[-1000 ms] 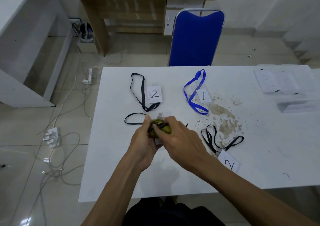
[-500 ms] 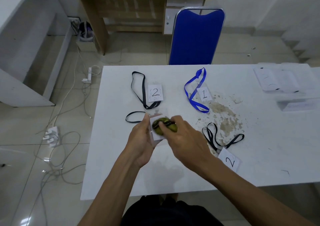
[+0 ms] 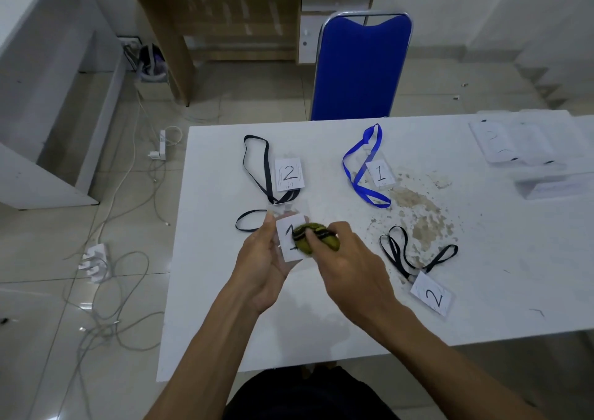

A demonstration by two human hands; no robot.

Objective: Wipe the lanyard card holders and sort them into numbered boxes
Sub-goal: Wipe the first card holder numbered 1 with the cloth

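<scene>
Wiping step underway: left hand (image 3: 262,268) grips the card holder marked 1 (image 3: 291,241) above the table (image 3: 225,307) w/ right hand (image 3: 347,265) clenched on green cloth (image 3: 316,241) rubbing its face; next, prob. finish, then find a numbered box, none clearly in view.

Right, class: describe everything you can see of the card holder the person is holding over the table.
The held card holder is a clear plastic sleeve with a white paper insert bearing a handwritten black 1. The left hand grips its left edge, holding it tilted above the white table. The right hand presses a bunched olive-green cloth against its right side, hiding that part. A black lanyard loops away from its top onto the table.
</scene>
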